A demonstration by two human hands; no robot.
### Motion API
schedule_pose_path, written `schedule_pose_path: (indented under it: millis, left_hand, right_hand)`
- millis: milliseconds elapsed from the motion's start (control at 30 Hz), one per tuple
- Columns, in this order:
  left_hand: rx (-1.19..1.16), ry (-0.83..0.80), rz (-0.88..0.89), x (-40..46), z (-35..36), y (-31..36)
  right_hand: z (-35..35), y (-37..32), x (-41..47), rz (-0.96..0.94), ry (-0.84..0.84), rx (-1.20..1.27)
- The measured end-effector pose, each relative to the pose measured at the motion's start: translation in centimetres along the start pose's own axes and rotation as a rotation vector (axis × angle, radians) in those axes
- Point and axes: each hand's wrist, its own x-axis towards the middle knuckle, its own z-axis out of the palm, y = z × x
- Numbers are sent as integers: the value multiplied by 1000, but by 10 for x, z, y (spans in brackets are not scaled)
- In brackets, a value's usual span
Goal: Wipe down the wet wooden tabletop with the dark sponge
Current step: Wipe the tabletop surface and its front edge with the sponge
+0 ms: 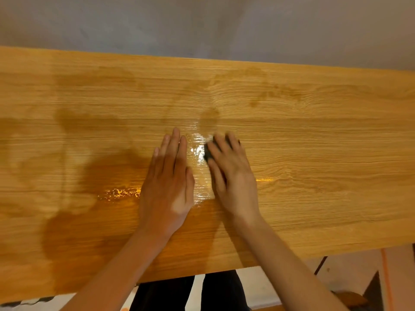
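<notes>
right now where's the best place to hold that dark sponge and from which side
From above, palm down. The dark sponge lies flat on the tabletop, a low small pad, so the right hand covers its top, fingers spread over it. Only its left edge shows.

place: likely a home room, exact kind cannot be told
surface [314, 135]: long wood-grain top, wet patches seen
wall [202, 23]: plain grey plaster, set right behind
floor [350, 272]: pale tiles seen below the near edge

Left grip [169, 173] flat; right grip [226, 163] seemingly curled.
</notes>
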Motion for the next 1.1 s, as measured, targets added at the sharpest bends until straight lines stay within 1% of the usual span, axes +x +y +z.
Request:
schedule_pose_path:
  millis: [67, 133, 200, 267, 367, 433, 467, 500, 533, 633, 700, 733, 800, 833, 933, 1000, 1033, 1100]
  left_hand:
    - [11, 0, -2, 0, 0, 0]
    - [27, -10, -10, 0, 0, 0]
    - [53, -26, -14, -1, 0, 0]
    - [68, -33, -16, -2, 1, 0]
    - [48, -24, -38, -2, 2, 0]
    - [33, -19, -39, -2, 2, 0]
    - [26, -19, -39, -3, 2, 0]
    - [19, -19, -43, -3, 1, -1]
    - [14, -18, -49, -3, 1, -1]
    - [2, 15, -43, -2, -1, 0]
    - [-24, 32, -37, -1, -1, 3]
    - [-31, 27, -41, -1, -2, 4]
    - [-43, 11, -54, 1, -4, 3]
    - [-49, 6, -50, 4, -5, 3]
    - [-49, 40, -40, 24, -7, 0]
    - [-78, 72, -74, 48, -7, -4]
    - [-83, 79, -82, 61, -7, -6]
    - [-69, 80, -101, 84, -5, -10]
  right_hand:
    - [5, -5, 43, 33, 18, 29]
    - [6, -4, 62, 6, 17, 29]
    - [-3, 12, 56, -59, -18, -9]
    - [-26, 41, 42, -58, 0, -29]
    - [-60, 83, 28, 106, 140, -3]
    - [-64, 86, 29, 222, 228, 5]
    - [-58, 77, 31, 254, 245, 4]
    - [-48, 63, 35, 244, 239, 7]
    - [-36, 46, 42, 191, 212, 13]
    - [4, 4, 66, -79, 46, -38]
    - [10, 0, 74, -213, -98, -54]
    - [3, 10, 74, -245, -135, -47]
    - [-22, 45, 65, -223, -122, 28]
    - [-38, 66, 59, -174, -83, 53]
    - [-84, 123, 44, -1, 26, 8]
    - [-100, 137, 38, 81, 62, 30]
    - [-103, 140, 35, 78, 62, 23]
    - [-104, 143, 36, 14, 26, -18]
